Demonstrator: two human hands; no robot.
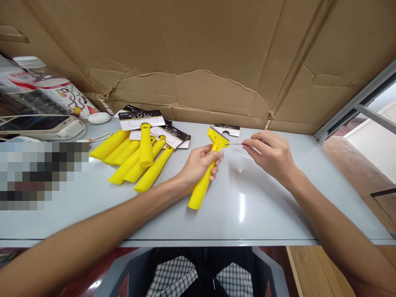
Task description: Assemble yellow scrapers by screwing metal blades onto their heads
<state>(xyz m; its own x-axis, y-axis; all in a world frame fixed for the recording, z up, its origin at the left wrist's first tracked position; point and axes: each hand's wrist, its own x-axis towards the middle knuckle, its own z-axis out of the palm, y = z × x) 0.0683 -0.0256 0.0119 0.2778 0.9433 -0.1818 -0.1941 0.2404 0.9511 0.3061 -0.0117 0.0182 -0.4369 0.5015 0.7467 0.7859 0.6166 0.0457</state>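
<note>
My left hand [202, 167] is wrapped round the handle of a yellow scraper [200, 192], held tilted with its wide head pointing away from me. In my right hand [270, 152] is a thin screwdriver [235, 144], pinched between the fingers; its metal shaft reaches to the side of the scraper's head. Most of the screwdriver's handle is hidden by my fingers. A thin flat metal blade [243, 154] lies on the table just below the shaft. Behind the scraper's head rests a black and white card [228, 129] with a cut-out.
Several yellow scrapers [145, 148] with black and white cards lie piled to the left. Farther left are a bottle [62, 88], a phone [37, 123], a white oval object [99, 118] and a blurred patch. A cardboard wall [185, 49] closes the back of the pale table [262, 218].
</note>
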